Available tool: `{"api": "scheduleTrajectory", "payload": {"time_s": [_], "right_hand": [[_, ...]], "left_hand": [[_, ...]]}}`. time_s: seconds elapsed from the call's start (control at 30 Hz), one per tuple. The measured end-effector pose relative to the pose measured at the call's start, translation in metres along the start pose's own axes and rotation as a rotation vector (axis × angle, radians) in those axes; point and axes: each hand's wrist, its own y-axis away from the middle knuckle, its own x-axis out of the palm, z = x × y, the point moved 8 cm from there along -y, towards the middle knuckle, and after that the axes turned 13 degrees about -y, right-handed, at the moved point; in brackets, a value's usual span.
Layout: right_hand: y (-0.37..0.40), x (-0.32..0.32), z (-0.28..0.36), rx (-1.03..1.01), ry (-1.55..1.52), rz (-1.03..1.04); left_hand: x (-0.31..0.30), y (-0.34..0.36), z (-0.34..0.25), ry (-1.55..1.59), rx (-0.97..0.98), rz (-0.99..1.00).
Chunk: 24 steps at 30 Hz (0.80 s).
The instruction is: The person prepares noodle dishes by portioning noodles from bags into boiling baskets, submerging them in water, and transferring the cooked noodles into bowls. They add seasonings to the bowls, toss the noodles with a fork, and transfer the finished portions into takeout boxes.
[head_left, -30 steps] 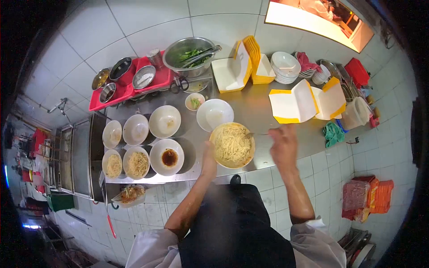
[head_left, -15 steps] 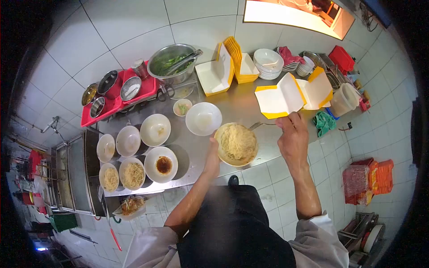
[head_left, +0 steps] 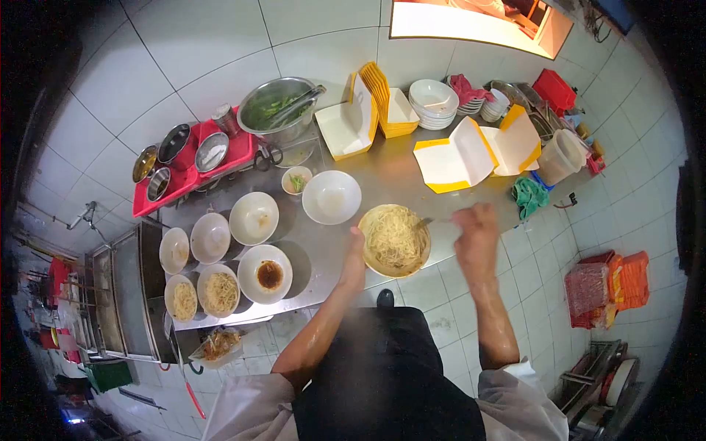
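Note:
My left hand [head_left: 354, 263] grips the left side of a bowl [head_left: 381, 271], its thumb at the rim and its other fingers mostly hidden. Pale noodles [head_left: 397, 239] fill this bowl. In my right hand [head_left: 476, 234], slightly blurred, is a fork [head_left: 437, 220] whose tines are in the noodles at the right side. Just behind stands a white bowl [head_left: 332, 198] with a little liquid. To the left are a bowl with dark sauce [head_left: 270, 275], two bowls holding noodles [head_left: 220, 293], and several bowls with only traces inside [head_left: 254, 218].
Open yellow-and-white boxes [head_left: 460, 158] lie at the right, with more boxes [head_left: 401, 110] stacked behind. A steel bowl of greens with tongs [head_left: 279, 110], red trays with metal containers [head_left: 193, 176], scissors [head_left: 268, 156], stacked white bowls [head_left: 434, 103] and a green cloth [head_left: 529, 197] line the counter.
The fork has moved from above the bowl's right edge into the noodles. The noodle bowl has shifted slightly right, with my left hand still on it.

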Motion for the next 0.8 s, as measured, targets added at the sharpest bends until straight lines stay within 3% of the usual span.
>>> {"api": "scheduleTrajectory", "payload": {"time_s": [0.1, 0.17, 0.3, 0.37, 0.47, 0.5, 0.57, 0.6, 0.67, 0.8], "right_hand": [[0.037, 0.057, -0.024, 0.134, -0.236, 0.172], [0.060, 0.082, -0.061, 0.693, -0.691, 0.281], [0.034, 0.046, -0.055, 0.654, -0.626, 0.263], [-0.003, -0.008, -0.003, 0.073, -0.032, 0.014], [0.015, 0.005, 0.008, -0.007, -0.007, 0.056], [0.027, 0.017, 0.005, -0.008, -0.007, 0.055], [0.053, 0.057, -0.024, 0.285, -0.280, 0.200], [0.056, 0.060, -0.029, 0.280, -0.281, 0.203], [0.068, 0.066, -0.056, 0.621, -0.599, 0.157], [0.027, 0.027, -0.043, 0.655, -0.660, 0.095]], "left_hand": [[0.007, 0.002, -0.006, -0.002, 0.012, -0.026], [0.004, 0.003, -0.005, -0.053, 0.034, -0.043], [-0.009, -0.011, 0.011, -0.039, 0.027, 0.015], [-0.006, -0.009, 0.008, -0.050, 0.028, 0.012], [0.002, -0.002, 0.003, -0.049, 0.021, -0.028], [0.002, -0.004, 0.009, -0.028, 0.027, -0.020], [0.003, -0.004, 0.011, -0.003, 0.035, -0.014], [0.004, -0.002, 0.009, -0.009, 0.031, -0.007], [0.005, 0.000, 0.004, -0.018, 0.030, 0.000], [-0.003, -0.006, 0.020, -0.065, -0.028, -0.017]]}}
